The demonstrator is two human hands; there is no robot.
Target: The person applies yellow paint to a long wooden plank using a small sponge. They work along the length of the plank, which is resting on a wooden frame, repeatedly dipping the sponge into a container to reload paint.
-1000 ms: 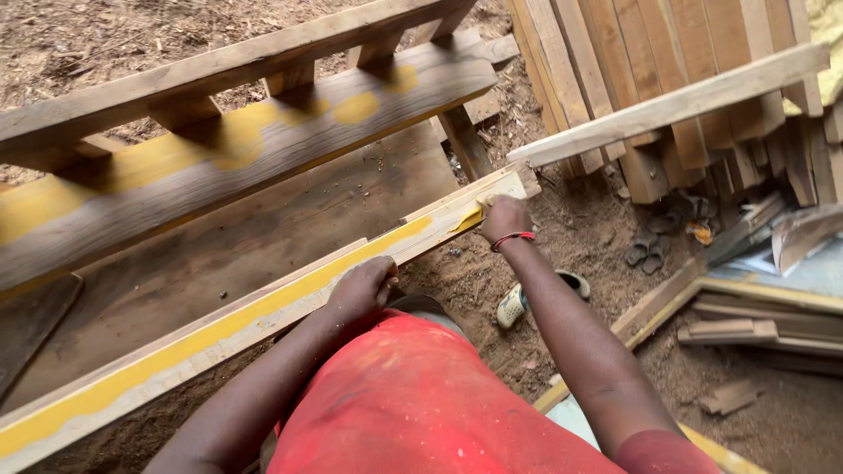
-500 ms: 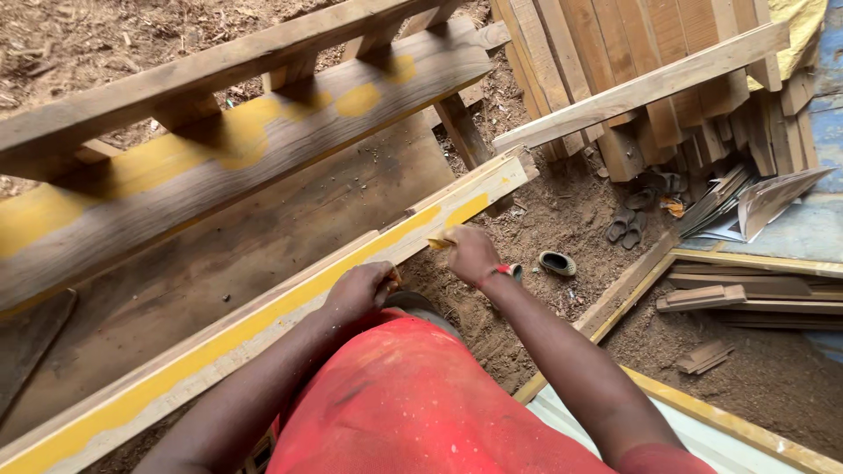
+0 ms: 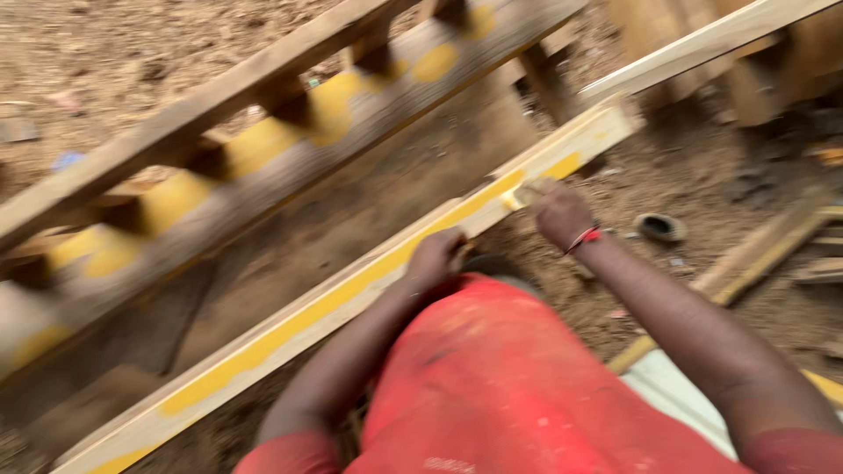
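Note:
A long wooden plank (image 3: 290, 329) with a yellow painted stripe runs diagonally from lower left to upper right. My left hand (image 3: 436, 258) grips its near edge about midway. My right hand (image 3: 558, 213), a red band at the wrist, holds a small flat yellow-smeared tool (image 3: 523, 194) against the plank's painted face further up. My red shirt fills the bottom of the blurred view.
A wooden trestle frame (image 3: 263, 149) with yellow patches stands beyond the plank. Another pale plank (image 3: 702, 44) lies at the top right. A shoe (image 3: 660, 227) rests on the sawdust ground, with lumber (image 3: 773, 246) at the right.
The camera swung left and blurred. My right hand slid down the plank, then back up a little with the tool. My left hand kept its grip.

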